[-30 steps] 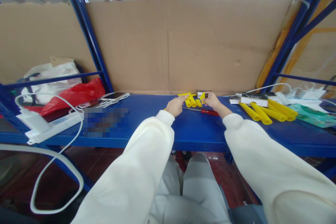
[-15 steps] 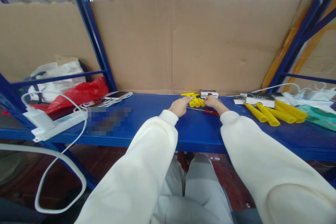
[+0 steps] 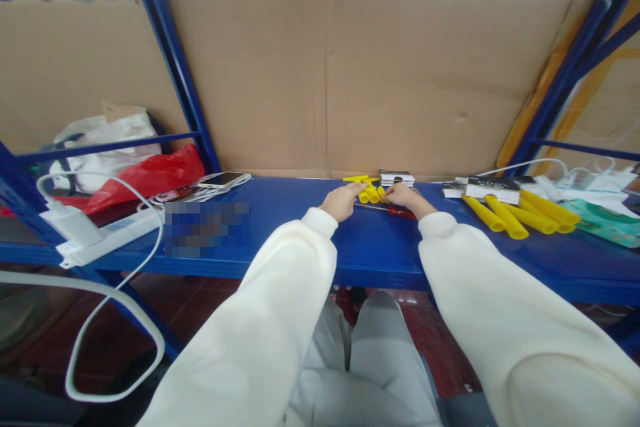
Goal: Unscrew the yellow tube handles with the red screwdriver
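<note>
Several short yellow tubes (image 3: pixel 369 195) lie side by side on the blue shelf, between my two hands. My left hand (image 3: pixel 341 203) rests at their left side, fingers stretched out towards them and touching the nearest one. From the right, my right hand (image 3: pixel 401 196) has its fingers curled and pressed together at the rightmost tube, seemingly pinching its end; the fingertips are small and partly hidden. Below the right hand lies a screwdriver with a red handle (image 3: pixel 401 213), its thin shaft pointing left. More yellow pieces (image 3: pixel 356 179) lie just behind the tubes.
Small black-and-white boxes (image 3: pixel 397 177) are stacked behind my right hand. Longer yellow tubes (image 3: pixel 507 215) lean on another box (image 3: pixel 493 189) at right, near a green packet (image 3: pixel 603 220). At left are a power strip (image 3: pixel 115 235), a phone (image 3: pixel 220 179) and a red bag (image 3: pixel 150 177). Cardboard (image 3: pixel 270 87) closes the back.
My right hand has shifted slightly left and its fingers reach lower onto the rightmost tube. The left hand stays nearly in place. The whole view has moved a little.
</note>
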Action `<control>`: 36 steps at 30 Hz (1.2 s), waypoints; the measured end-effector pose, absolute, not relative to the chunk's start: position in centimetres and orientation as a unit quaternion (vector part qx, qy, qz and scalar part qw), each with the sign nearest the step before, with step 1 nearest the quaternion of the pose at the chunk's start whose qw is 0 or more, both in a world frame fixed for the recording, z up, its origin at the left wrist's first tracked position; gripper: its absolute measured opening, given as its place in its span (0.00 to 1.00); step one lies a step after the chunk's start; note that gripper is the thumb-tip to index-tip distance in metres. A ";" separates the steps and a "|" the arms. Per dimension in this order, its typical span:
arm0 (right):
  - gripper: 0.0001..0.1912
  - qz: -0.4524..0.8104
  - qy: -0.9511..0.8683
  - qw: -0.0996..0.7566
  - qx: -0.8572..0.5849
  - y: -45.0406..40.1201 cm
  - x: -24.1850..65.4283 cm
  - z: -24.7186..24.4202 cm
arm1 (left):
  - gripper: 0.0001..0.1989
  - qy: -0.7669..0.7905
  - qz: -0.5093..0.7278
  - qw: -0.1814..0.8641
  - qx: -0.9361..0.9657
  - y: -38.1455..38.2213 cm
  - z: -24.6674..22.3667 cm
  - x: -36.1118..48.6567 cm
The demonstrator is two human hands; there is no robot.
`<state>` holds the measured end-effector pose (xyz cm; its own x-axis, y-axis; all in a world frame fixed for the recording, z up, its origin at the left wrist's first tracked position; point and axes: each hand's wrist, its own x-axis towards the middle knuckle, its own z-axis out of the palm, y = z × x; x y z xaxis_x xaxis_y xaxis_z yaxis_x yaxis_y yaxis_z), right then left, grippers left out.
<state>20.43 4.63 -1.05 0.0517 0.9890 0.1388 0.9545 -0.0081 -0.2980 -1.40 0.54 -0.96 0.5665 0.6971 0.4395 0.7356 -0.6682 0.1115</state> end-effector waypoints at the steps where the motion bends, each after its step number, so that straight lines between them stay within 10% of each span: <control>1: 0.12 0.056 -0.687 0.159 -0.707 4.5 20.4 -1.0 | 0.31 -0.404 -0.229 0.041 -0.885 0.6 -1.0 -1.4; 16: 0.10 0.040 -0.693 0.260 -0.671 4.1 20.1 -0.5 | 0.28 -0.408 -0.211 0.045 -0.887 0.0 -0.6 -1.4; 27: 0.15 0.488 -0.616 0.387 -0.482 0.4 17.2 0.6 | 0.34 -0.384 -0.252 0.031 -0.888 0.9 -1.3 -1.3; 36: 0.11 0.370 -0.456 0.603 -0.540 2.4 19.2 0.7 | 0.34 -0.445 -0.211 0.050 -0.869 -0.4 -0.5 -1.4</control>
<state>19.20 2.36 0.69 0.3105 0.9388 0.1494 0.0465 0.1420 -0.9888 -1.37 -0.40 -0.50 0.5143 0.7526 0.4112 0.7952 -0.5981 0.1002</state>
